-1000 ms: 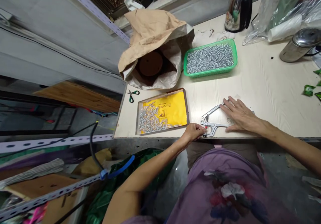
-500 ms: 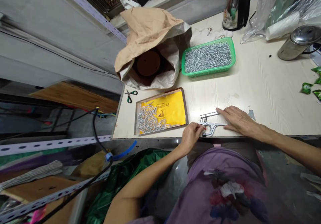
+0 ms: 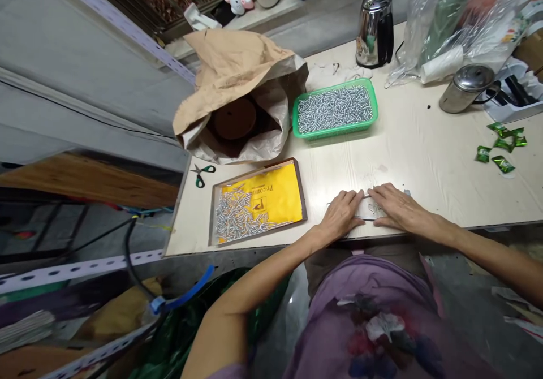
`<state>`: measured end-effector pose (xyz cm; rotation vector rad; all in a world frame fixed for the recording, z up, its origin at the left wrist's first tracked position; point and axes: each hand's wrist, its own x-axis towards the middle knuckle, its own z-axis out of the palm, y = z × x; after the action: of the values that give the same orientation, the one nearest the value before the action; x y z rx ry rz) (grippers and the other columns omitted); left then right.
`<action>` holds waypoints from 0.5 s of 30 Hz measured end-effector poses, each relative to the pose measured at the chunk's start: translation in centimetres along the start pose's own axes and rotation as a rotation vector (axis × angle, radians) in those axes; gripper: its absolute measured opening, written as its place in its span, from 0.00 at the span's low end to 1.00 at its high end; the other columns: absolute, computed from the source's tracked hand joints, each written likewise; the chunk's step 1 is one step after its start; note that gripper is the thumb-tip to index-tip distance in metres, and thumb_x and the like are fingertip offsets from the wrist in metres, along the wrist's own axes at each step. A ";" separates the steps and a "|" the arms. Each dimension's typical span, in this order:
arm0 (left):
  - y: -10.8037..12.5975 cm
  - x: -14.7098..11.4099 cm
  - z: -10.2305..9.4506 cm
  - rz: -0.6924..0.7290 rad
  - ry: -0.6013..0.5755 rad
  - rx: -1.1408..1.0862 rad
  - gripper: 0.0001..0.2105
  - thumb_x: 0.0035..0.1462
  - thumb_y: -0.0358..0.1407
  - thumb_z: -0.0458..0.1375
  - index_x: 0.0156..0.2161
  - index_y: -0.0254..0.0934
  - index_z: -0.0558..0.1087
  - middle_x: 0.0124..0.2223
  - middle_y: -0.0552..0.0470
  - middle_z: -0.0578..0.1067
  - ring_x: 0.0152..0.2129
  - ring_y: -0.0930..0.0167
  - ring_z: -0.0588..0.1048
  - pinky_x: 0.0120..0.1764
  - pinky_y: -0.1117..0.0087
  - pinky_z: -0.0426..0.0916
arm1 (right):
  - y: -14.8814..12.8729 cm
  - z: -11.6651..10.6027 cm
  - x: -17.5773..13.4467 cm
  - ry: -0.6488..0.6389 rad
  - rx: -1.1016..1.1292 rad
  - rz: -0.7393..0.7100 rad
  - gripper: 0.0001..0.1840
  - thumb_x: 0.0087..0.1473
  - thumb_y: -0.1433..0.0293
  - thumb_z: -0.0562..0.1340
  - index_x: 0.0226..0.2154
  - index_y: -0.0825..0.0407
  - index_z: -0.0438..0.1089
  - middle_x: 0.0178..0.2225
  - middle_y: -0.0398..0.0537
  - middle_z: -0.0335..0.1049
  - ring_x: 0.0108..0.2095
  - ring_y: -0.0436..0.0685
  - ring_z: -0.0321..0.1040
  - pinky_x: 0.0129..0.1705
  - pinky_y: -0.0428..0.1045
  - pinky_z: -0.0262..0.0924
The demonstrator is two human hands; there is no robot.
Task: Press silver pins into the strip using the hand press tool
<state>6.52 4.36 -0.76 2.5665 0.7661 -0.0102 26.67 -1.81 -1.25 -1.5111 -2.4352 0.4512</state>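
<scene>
My left hand (image 3: 341,214) and my right hand (image 3: 395,208) are close together at the table's front edge, fingers bent. Between them shows a flat grey metal tool (image 3: 370,208), gripped from both ends. A thin bar runs along its far side; most of its frame is hidden under my fingers. To the left, a shallow tray (image 3: 302,189) holds a yellow printed sheet (image 3: 280,192) and loose silvery metal pins (image 3: 237,215). Farther back, a green plastic basket (image 3: 371,99) is filled with many more small silvery pieces (image 3: 335,109).
An open brown paper sack (image 3: 237,56) stands at the back left, with scissors (image 3: 201,175) in front of it. A kettle (image 3: 374,31), a lidded metal cup (image 3: 462,90), plastic bags (image 3: 475,28) and several green wrapped sweets (image 3: 503,164) are at the back and right.
My left hand has moved right from the tool's spring end and now lies over its left part. The tool's spring and handle are now covered. The camera view has shifted.
</scene>
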 end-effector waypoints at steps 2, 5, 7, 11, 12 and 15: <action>0.3 0.4 0.0 0.005 -0.018 0.002 0.30 0.54 0.38 0.63 0.59 0.32 0.58 0.51 0.40 0.68 0.46 0.60 0.67 0.49 0.58 0.66 | -0.2 0.0 -0.2 -0.001 -0.003 -0.007 0.32 0.53 0.66 0.63 0.58 0.56 0.55 0.46 0.61 0.68 0.47 0.67 0.63 0.46 0.60 0.64; 0.6 1.0 0.0 0.017 -0.056 0.000 0.25 0.55 0.39 0.62 0.55 0.32 0.62 0.48 0.42 0.69 0.44 0.60 0.66 0.46 0.59 0.66 | -1.0 0.2 -0.4 0.016 -0.042 0.028 0.27 0.56 0.67 0.61 0.56 0.58 0.57 0.44 0.61 0.68 0.45 0.66 0.63 0.45 0.60 0.64; 0.6 1.2 -0.1 0.025 -0.075 0.000 0.22 0.56 0.40 0.62 0.53 0.34 0.65 0.46 0.44 0.70 0.43 0.61 0.66 0.45 0.60 0.66 | -1.7 0.2 -0.6 0.011 -0.097 0.086 0.23 0.56 0.68 0.61 0.52 0.60 0.61 0.42 0.62 0.69 0.43 0.66 0.63 0.42 0.58 0.63; 0.7 1.0 0.0 0.054 -0.093 0.012 0.14 0.59 0.39 0.59 0.47 0.34 0.69 0.41 0.46 0.71 0.40 0.63 0.67 0.43 0.62 0.65 | -2.4 0.2 -1.1 0.011 -0.175 0.111 0.09 0.58 0.69 0.59 0.40 0.58 0.68 0.36 0.57 0.69 0.37 0.63 0.63 0.38 0.54 0.60; 0.8 1.0 0.1 0.061 -0.093 0.017 0.12 0.60 0.38 0.58 0.45 0.34 0.70 0.39 0.46 0.71 0.40 0.64 0.67 0.42 0.63 0.65 | -2.4 0.3 -1.1 0.022 -0.182 0.088 0.07 0.59 0.70 0.57 0.38 0.56 0.68 0.34 0.55 0.69 0.36 0.61 0.62 0.37 0.53 0.59; 0.9 0.9 0.6 0.065 -0.083 0.034 0.08 0.63 0.37 0.54 0.39 0.34 0.72 0.35 0.47 0.70 0.38 0.65 0.67 0.40 0.65 0.65 | -2.3 1.0 -1.2 0.074 -0.182 0.025 0.11 0.61 0.76 0.53 0.31 0.53 0.68 0.29 0.50 0.67 0.32 0.58 0.61 0.35 0.51 0.55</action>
<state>7.85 3.86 -1.06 2.6041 0.6570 -0.1096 24.90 -3.97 -1.35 -1.5992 -2.4587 0.1778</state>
